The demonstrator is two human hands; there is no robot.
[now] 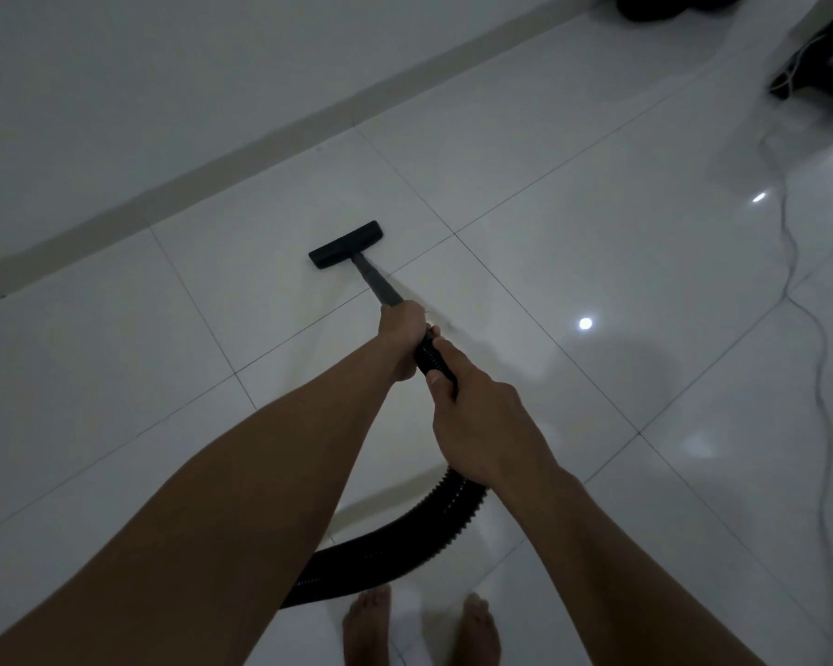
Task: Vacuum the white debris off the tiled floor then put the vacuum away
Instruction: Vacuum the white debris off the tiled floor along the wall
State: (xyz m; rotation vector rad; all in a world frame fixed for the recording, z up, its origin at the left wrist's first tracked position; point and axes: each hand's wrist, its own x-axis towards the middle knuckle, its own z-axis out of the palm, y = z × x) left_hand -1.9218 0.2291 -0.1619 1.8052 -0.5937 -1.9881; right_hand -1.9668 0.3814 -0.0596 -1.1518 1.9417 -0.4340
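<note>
Arms outstretched; left hand (402,341), right hand (482,425) gripping wand (381,281).

Looks like a room in a home, dim and plain. Standing on bare feet (367,627) on glossy white floor tiles (573,233), close to a pale skirting board (260,137) and an unadorned wall (116,64). Over in the far corner, dark furniture legs (811,74) and a thin cable (789,262) trailing across the floor.
</note>
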